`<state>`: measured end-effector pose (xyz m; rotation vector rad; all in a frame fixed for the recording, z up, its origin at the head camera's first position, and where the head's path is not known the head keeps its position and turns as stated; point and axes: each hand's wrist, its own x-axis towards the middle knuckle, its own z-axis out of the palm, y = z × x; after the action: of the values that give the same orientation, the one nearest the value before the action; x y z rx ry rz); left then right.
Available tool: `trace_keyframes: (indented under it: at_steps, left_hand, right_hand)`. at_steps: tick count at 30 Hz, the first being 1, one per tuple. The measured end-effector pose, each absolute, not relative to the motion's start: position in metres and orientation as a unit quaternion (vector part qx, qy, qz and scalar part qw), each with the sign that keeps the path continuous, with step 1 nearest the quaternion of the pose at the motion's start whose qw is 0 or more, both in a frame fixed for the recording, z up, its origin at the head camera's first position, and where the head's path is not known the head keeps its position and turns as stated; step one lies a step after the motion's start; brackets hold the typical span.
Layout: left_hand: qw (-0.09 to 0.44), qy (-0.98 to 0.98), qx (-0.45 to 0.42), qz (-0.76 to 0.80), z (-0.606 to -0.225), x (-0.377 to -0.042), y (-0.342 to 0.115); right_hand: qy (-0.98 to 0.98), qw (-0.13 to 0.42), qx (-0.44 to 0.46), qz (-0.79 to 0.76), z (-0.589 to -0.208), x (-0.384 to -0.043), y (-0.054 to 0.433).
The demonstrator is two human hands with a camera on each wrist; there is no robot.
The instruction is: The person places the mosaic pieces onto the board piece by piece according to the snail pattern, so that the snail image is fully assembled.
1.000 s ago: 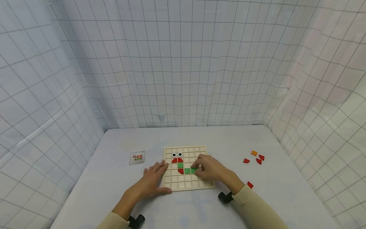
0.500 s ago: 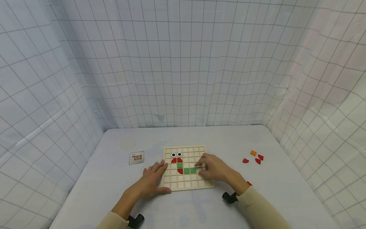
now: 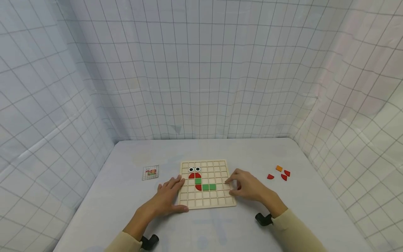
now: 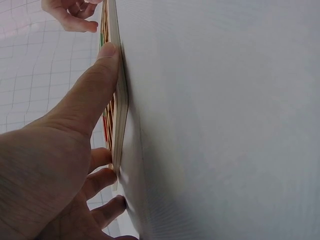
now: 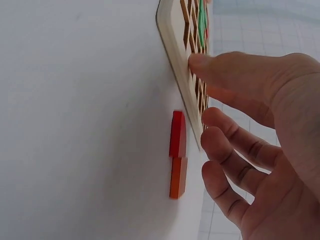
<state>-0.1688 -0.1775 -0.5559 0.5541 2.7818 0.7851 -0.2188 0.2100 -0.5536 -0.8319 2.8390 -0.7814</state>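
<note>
Right hand (image 3: 250,187) sits at the right edge of a pale wooden square-gridded board (image 3: 221,201), fingers loosely bent, thumb and forefinger apart, nothing visible between the tips! In the right wrist view the thumb reaches the rim; whether it presses, I can't tell. Left hand (image 3: 167,199) lies spread on the other side, gripping nothing, fingertips along the left edge and thumb over the near corner.

That board lies flat mid-counter (image 3: 315,210), with a wide stretch of surface between it and the back edge, and more at the front. On the right, the hand occupies part of the gap to the loose pieces. Tight quarters under that palm: a red block (image 5: 177,134) and an orange block (image 5: 178,177) line up right beside the board's edge, largely masked from the head view.

Now the shapes! Two round black-and-white eye discs (image 3: 197,169) top a pair of flat red quarter-rounds (image 3: 197,175); one flat green square (image 3: 198,181) sits below, then another red quarter-round (image 3: 198,187), with two more green squares (image 3: 205,187) running right. Well off to the right: three loose red quarter-rounds (image 3: 284,177) and an orange square (image 3: 279,168). Left of the board, a small gridded picture card (image 3: 150,172); behind everything, rippled white checked fabric (image 3: 201,70).
</note>
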Motion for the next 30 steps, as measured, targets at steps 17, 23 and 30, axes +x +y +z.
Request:
trace_keyframes:
  at_steps: [17, 23, 30]
  left_hand:
    - [0.097, 0.941, 0.189, 0.265, -0.556, -0.169, -0.179]
    - [0.097, 0.941, 0.191, 0.264, -0.556, -0.168, -0.179]
    - [0.099, 0.941, 0.188, 0.263, -0.556, -0.168, -0.178]
  right_hand:
    - [0.934, 0.043, -0.247, -0.254, -0.558, -0.216, 0.247]
    - [0.932, 0.043, -0.254, -0.255, -0.561, -0.217, 0.254]
    - [0.929, 0.043, -0.258, -0.261, -0.563, -0.217, 0.255]
